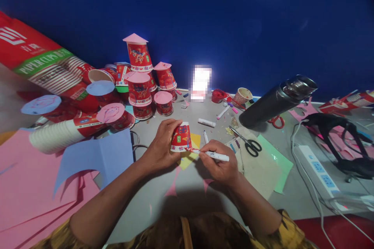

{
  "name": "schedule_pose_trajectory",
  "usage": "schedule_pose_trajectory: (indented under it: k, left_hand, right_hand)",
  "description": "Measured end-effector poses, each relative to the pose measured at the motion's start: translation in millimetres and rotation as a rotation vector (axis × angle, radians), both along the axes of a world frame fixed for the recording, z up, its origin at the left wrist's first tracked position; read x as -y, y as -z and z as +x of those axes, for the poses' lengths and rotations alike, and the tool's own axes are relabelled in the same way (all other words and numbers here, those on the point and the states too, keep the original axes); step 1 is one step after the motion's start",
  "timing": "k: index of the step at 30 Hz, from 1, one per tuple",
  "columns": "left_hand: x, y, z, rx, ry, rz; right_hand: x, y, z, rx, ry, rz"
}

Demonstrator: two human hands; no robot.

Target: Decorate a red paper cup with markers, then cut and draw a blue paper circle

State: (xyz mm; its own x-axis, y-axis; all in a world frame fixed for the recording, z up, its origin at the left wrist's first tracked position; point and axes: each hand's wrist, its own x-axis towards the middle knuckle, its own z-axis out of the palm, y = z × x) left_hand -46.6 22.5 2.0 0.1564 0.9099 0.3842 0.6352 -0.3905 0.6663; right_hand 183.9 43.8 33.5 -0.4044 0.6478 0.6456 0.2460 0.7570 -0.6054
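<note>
My left hand (161, 146) grips a red patterned paper cup (181, 137), upside down on a yellow paper sheet (191, 151). My right hand (219, 163) holds a white marker (214, 155), with its tip at the cup's lower rim. Both hands rest on the grey table (189, 186) near its middle.
A pile of red cups with pink and blue paper lids (140, 85) stands behind. Stacked cup sleeves (49, 70) lie at left, with pink (26, 186) and blue paper (99, 155). Scissors (248, 143), a black flask (277, 101), loose markers (207, 123) and a power strip (318, 167) lie at right.
</note>
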Motion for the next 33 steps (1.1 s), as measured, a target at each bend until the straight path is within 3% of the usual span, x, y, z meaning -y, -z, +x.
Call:
schedule_pose_trajectory:
  k: [33]
  left_hand:
    - [0.1, 0.2, 0.4, 0.009, 0.007, -0.035]
  right_hand:
    - [0.3, 1.8, 1.7, 0.000, 0.042, -0.030]
